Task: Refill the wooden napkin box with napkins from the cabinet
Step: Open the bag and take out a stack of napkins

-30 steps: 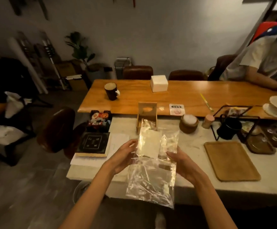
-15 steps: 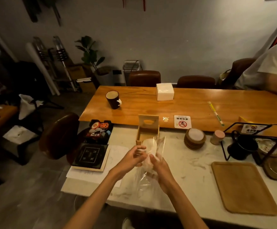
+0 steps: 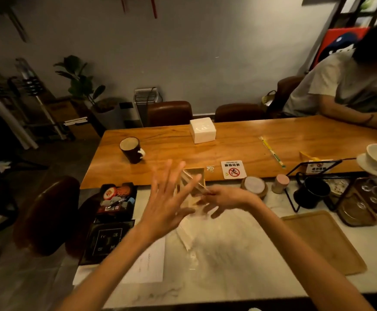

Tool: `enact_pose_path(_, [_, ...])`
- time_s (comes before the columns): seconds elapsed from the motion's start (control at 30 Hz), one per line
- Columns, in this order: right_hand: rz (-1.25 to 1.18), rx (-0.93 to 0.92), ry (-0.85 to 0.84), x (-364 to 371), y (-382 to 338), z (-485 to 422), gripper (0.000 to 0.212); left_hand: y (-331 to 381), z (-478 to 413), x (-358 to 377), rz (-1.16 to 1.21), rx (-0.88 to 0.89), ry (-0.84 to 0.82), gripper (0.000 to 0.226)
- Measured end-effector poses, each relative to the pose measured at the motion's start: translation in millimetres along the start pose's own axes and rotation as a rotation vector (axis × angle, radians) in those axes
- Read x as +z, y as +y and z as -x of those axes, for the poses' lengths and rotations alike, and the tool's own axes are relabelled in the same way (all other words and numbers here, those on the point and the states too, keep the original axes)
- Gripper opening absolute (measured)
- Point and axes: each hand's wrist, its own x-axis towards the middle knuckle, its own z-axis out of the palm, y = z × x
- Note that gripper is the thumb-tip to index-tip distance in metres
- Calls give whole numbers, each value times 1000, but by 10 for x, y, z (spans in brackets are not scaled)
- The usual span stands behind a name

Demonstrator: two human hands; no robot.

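At frame centre, white marble counter (image 3: 239, 254); wooden napkin box (image 3: 195, 176) at its far edge, half hidden by hands. Left hand (image 3: 167, 203) raised, fingers spread, empty. Right hand (image 3: 222, 198) blurred, pinching clear plastic bag (image 3: 192, 187). Napkin stack (image 3: 186, 232) just below on counter.

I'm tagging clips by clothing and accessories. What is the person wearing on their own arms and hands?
Nothing shows: both forearms are bare up to the frame edge, with no sleeves, gloves, watch or bracelet. The left hand and right hand are bare too; motion blur makes it impossible to rule out rings on the fingers.
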Motion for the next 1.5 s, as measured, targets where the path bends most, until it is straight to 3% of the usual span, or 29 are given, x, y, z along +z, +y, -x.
enact_pose_path(0.03, [83, 11, -44, -68, -159, -14, 34, -85, -176, -125, -94, 129, -23, 79])
enact_pose_path(0.1, [247, 23, -115, -155, -432, -41, 34, -213, -490, -339, -136, 218, -152, 54])
enact_pose_path(0.2, [437, 31, -129, -276, -690, -51, 28, -444, -780, -546, 25, 123, -397, 22])
enact_pose_path(0.37, [668, -32, 8, -591, -819, 355, 26, -751, -912, -726, 451, -56, -573, 14])
enact_pose_path(0.57, [689, -57, 168, -1013, -405, 630, 24, -1095, -779, -705, 728, -284, -527, 15])
enact_pose_path(0.77, [270, -222, 268, -1062, -300, 807, 19, -1231, -517, -860, 953, -403, -371, 17])
enact_pose_path(0.9, [118, -302, 143, -1103, -258, 1037, 23, -1213, -392, -1111, 1146, -377, -499, 17])
enact_pose_path(1.03, [69, -180, 124, -1129, -22, 748, 20, -1288, -423, -803, 1159, -428, -639, 20])
enact_pose_path(1.13, [229, -74, 280, -1122, 319, 318, 19, -1320, -379, -265, 1160, -528, -591, 22])
enact_pose_path(1.2, [316, -89, 570, -1062, 388, 121, 37, -1297, -334, -21, 1177, -591, -504, 27])
enact_pose_path(1.23, [297, -151, 749, -981, 345, 50, 40, -1276, -317, 55, 1196, -617, -464, 30])
enact_pose_path(1.3, [277, -370, 1019, -689, 128, -84, 27, -1223, -303, 153, 1259, -673, -385, 34])
enact_pose_path(1.4, [461, -586, 960, -47, -231, -387, 17, -1162, -312, 252, 1359, -747, -293, 39])
enact_pose_path(1.5, [715, -664, 871, 358, -230, -807, 26, -1134, -271, 275, 1434, -755, -245, 39])
